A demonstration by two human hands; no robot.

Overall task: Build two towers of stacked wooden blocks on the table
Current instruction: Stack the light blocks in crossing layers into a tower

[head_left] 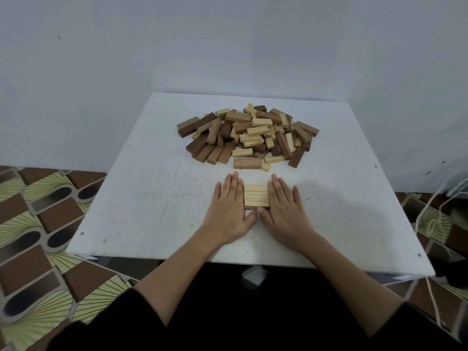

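There is only one view, from a camera worn on the person's head. It looks forward and down, from above the near edge of the white counter [141, 198]. The lens is wide, so straight edges bend near the borders. Both forearms enter from the bottom of the picture, close to the camera. The far edge of the counter meets a pale wall [228, 46], and patterned floor [38, 224] shows on both sides.
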